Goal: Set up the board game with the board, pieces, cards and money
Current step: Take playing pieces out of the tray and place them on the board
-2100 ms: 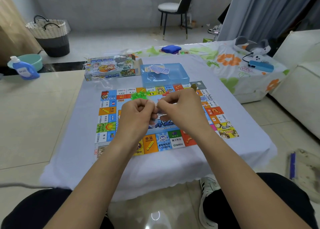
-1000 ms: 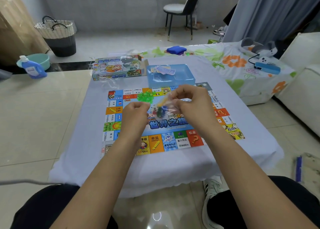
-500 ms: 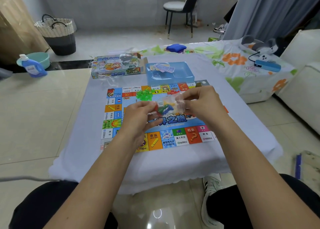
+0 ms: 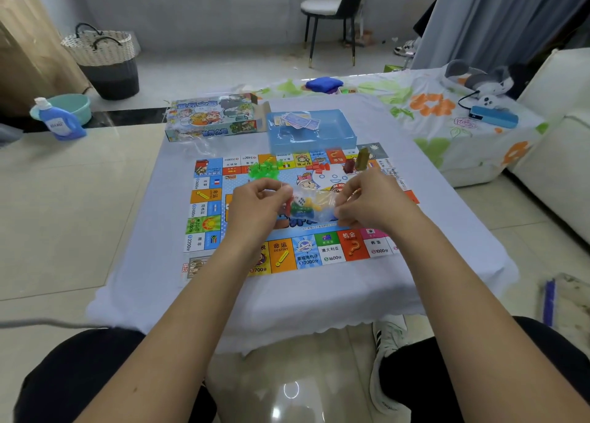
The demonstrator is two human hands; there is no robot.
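left hand (image 4: 257, 203): pinches one end of the clear bag (image 4: 308, 203)
right hand (image 4: 367, 200): pinches the other end
bag: holds a die and coloured pawns, above the board (image 4: 306, 253)

Glossy tiled floor (image 4: 64, 218), grey curtain (image 4: 498, 20)

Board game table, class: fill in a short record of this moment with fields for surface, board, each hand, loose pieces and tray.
surface: table under a pale cloth
board: game board lies flat, open
left hand: pinches one end of the clear bag
right hand: pinches the other end
bag contents: a die and coloured pawns
loose pieces: green houses, red pieces on the board's far edge
tray: blue tray holding cards
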